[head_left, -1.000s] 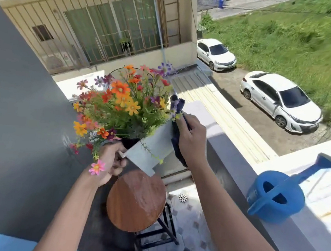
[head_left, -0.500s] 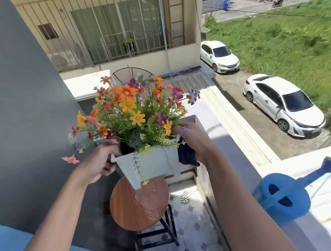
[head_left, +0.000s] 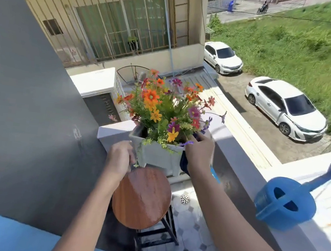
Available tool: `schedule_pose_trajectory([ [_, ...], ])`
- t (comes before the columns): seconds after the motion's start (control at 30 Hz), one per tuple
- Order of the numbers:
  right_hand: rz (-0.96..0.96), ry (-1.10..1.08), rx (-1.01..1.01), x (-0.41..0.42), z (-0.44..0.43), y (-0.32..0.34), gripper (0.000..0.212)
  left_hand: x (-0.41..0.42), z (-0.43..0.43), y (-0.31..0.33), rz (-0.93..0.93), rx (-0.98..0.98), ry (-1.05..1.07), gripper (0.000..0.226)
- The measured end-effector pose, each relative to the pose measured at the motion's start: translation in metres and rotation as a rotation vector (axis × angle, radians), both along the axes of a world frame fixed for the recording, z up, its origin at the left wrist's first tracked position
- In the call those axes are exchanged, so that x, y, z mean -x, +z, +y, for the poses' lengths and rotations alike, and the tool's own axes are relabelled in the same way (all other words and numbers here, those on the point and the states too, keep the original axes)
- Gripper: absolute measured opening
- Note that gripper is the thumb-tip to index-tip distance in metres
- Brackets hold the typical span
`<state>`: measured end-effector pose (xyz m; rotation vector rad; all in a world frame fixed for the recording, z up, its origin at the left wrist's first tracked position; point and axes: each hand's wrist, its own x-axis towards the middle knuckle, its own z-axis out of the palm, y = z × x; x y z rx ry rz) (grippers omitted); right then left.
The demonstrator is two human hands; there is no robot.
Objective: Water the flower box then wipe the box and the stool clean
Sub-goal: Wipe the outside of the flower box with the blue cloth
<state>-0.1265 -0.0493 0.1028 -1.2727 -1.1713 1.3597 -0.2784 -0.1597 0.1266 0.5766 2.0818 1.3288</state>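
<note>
Both my forearms bare, extended forward, converging. My left hand (head_left: pixel 119 160) knuckles up, fingers curled closed, gripping. My right hand (head_left: pixel 199 154) higher, palm turned inward, fingers wrapped forward, clamped; fingertips hidden from view.

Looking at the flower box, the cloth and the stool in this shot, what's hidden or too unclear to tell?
Head view only:
- Dark cloth: mostly hidden behind the right hand and the flower box.
- Soil in the box: covered by the flowers, so wetness is unreadable.
- Box's far side: faces away from the camera.
- Stool legs: largely hidden under its seat.
- Left hand fingertips: behind the box end.
- Watering can contents: too dark to see.
</note>
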Motion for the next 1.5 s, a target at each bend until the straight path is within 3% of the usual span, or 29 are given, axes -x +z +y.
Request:
schedule_pose_trajectory([
  [0.13, -0.046, -0.036, -0.081, 0.008, -0.007, -0.002, 0.025, -0.055, 0.002, -0.008, -0.129, 0.08, -0.212, 0.024],
  [0.27, 0.014, -0.055, -0.074, 0.019, -0.021, -0.013, 0.02, -0.068, 0.022, -0.016, -0.015, 0.079, -0.132, 0.042],
  [0.37, 0.024, -0.037, -0.125, 0.026, -0.032, -0.021, 0.026, -0.068, 0.024, -0.024, 0.059, 0.039, -0.065, 0.017],
  [0.47, -0.033, -0.007, -0.173, 0.028, -0.037, -0.024, 0.026, -0.061, 0.021, -0.03, 0.106, 0.134, -0.111, 0.025],
  [0.57, 0.017, 0.03, -0.187, 0.023, -0.039, -0.018, 0.017, -0.049, 0.019, -0.024, 0.0, 0.21, -0.088, 0.021],
  [0.67, 0.074, 0.011, -0.174, 0.017, -0.019, -0.012, 0.019, -0.05, 0.012, -0.012, -0.193, 0.11, -0.051, 0.021],
  [0.77, 0.004, -0.063, -0.174, 0.016, 0.017, -0.009, 0.021, -0.063, 0.001, -0.002, -0.304, 0.015, -0.058, 0.029],
  [0.9, -0.082, -0.074, -0.246, 0.019, 0.024, -0.007, 0.034, -0.066, 0.011, -0.002, -0.329, -0.011, -0.002, 0.026],
  [1.03, -0.041, 0.068, -0.388, 0.025, -0.031, -0.017, 0.018, -0.057, 0.024, -0.003, -0.366, -0.069, 0.043, 0.021],
  [1.13, -0.043, 0.194, -0.496, 0.017, -0.068, -0.035, 0.035, -0.048, 0.023, 0.002, -0.373, -0.095, 0.042, 0.027],
  [1.37, -0.11, 0.128, -0.339, 0.011, -0.059, -0.068, 0.038, -0.046, 0.016, -0.004, -0.418, -0.148, 0.065, 0.029],
  [1.5, -0.061, 0.11, -0.462, 0.018, -0.053, -0.039, 0.036, -0.052, 0.018, -0.004, -0.343, -0.132, 0.064, 0.025],
])
